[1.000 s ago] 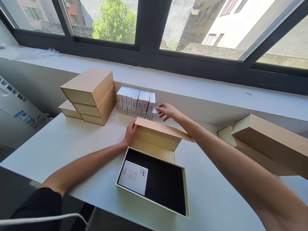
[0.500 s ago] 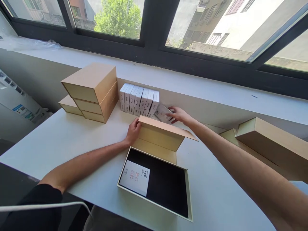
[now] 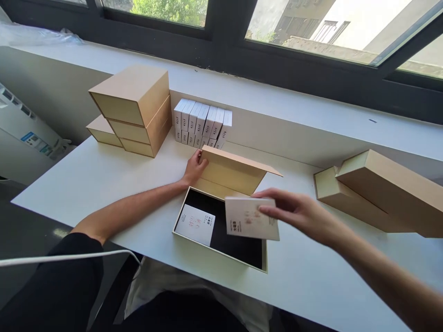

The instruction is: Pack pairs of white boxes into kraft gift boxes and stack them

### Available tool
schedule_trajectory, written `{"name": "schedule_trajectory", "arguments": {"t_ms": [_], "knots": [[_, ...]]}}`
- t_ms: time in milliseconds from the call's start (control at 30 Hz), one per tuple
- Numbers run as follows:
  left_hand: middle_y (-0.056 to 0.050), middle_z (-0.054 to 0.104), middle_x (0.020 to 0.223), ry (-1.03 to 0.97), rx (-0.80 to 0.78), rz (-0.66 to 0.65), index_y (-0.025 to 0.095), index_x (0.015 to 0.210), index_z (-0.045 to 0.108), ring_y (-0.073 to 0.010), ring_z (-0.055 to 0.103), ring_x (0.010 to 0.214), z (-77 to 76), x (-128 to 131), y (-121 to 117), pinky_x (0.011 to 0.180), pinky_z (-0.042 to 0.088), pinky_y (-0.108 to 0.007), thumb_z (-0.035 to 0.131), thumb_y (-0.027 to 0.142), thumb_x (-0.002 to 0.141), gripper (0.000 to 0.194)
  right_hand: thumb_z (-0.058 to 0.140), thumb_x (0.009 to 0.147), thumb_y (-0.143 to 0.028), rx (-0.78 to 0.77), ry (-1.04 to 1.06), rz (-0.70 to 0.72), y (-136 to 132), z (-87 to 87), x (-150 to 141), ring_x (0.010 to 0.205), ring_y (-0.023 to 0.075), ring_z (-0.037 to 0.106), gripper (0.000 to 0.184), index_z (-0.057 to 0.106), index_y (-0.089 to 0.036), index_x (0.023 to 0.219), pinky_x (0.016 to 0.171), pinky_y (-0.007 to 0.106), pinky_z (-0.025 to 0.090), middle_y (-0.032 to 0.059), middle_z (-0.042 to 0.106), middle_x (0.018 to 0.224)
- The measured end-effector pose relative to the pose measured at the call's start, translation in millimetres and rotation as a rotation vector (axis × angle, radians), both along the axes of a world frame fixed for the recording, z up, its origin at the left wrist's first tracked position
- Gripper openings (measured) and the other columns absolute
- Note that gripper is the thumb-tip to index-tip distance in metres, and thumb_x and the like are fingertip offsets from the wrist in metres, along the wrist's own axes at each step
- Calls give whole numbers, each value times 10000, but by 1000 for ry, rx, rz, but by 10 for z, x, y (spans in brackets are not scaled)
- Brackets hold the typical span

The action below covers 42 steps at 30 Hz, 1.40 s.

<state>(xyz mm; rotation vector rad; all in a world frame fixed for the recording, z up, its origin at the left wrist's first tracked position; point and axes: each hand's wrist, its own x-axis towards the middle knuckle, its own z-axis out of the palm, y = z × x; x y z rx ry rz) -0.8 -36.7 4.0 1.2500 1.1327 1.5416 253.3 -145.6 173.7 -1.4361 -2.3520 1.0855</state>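
Observation:
My left hand (image 3: 195,168) grips the left end of the raised lid (image 3: 235,170) of a tan cardboard gift box. The box (image 3: 221,256) lies before me with its black inside showing. A small white carton (image 3: 195,224) with printed characters lies flat in its left part. Between the thumb and fingers of my right hand (image 3: 290,210) is a second small white carton (image 3: 249,226), tilted in the air over the right part of the box. It hides some of the black inside.
Beyond the lid, several white cartons (image 3: 202,122) stand in two layers against the wall. Tan boxes (image 3: 138,110) are stacked at the back left. More tan boxes (image 3: 391,189) lean together on the right. A white cable (image 3: 69,258) crosses my left sleeve.
My right hand has brought a white carton from beside the back stack toward me, over the box. My left hand keeps its grip on the lid. The view has tilted down.

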Motion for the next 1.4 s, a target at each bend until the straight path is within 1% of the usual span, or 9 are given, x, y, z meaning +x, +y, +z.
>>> {"name": "schedule_trajectory", "arguments": {"t_ms": [133, 233, 467, 700, 1100, 1167, 1267, 1333, 1400], "knots": [[-4, 596, 798, -27, -17, -16, 180, 917, 538, -131, 553, 703, 26, -8, -36, 624, 429, -209, 541, 150, 783, 138, 426, 1003, -348, 346, -282, 175, -380, -431, -1, 949, 248, 664, 292, 689, -222, 1016, 860, 429, 532, 83, 707, 1075], [0, 589, 796, -25, -8, -23, 188, 905, 528, -131, 551, 697, 44, -15, -52, 631, 437, -213, 565, 195, 788, 122, 400, 960, -120, 584, -451, 315, -524, -551, -14, 963, 255, 646, 286, 674, -190, 1000, 907, 454, 492, 104, 692, 1030], [-6, 604, 804, -35, 3, -43, 186, 933, 536, -135, 566, 705, 23, -18, -54, 619, 455, -211, 562, 200, 800, 136, 448, 908, -34, 490, -474, 472, -454, -715, -38, 890, 226, 652, 274, 656, -180, 1013, 793, 370, 531, 80, 700, 995], [5, 593, 778, -26, 7, -34, 190, 907, 523, -128, 556, 681, 4, -26, -26, 609, 449, -207, 556, 175, 804, 109, 475, 904, -95, 486, -407, 661, -463, -673, -232, 1218, 293, 557, 476, 550, -237, 1351, 979, 464, 485, 160, 471, 1470], [-1, 594, 810, 6, 14, -15, 182, 920, 544, -130, 548, 730, 41, 2, -55, 657, 450, -206, 538, 187, 825, 95, 438, 917, -141, 503, -242, 633, -402, -581, -342, 1070, 237, 619, 253, 679, -205, 954, 906, 411, 521, 127, 647, 1225], [-5, 596, 822, 7, 13, -10, 179, 923, 548, -132, 542, 739, 50, 7, -54, 665, 451, -210, 526, 171, 827, 99, 381, 944, -170, 560, -86, 525, -222, -397, -377, 950, 206, 644, 301, 674, -222, 903, 832, 369, 536, 92, 699, 1059], [-11, 600, 854, 18, 21, -6, 180, 916, 554, -135, 537, 761, 57, 6, -46, 684, 446, -216, 500, 151, 821, 113, 372, 970, -286, 666, 100, 51, 316, -56, -527, 844, 198, 645, 306, 673, -252, 925, 798, 369, 531, 59, 704, 913], [-9, 592, 856, 24, 23, -7, 183, 905, 554, -135, 530, 759, 54, 2, -39, 687, 435, -217, 489, 149, 814, 118, 455, 953, -395, 664, 113, -186, 800, 78, -696, 923, 233, 651, 284, 660, -237, 1071, 834, 398, 524, 77, 706, 1006], [-4, 582, 842, 26, 22, -3, 185, 895, 553, -134, 522, 750, 45, 1, -28, 685, 425, -219, 488, 158, 810, 110, 564, 904, -492, 561, 41, -250, 1273, 81, -879, 1037, 281, 635, 509, 550, -189, 1312, 897, 437, 503, 135, 668, 1190]]}}
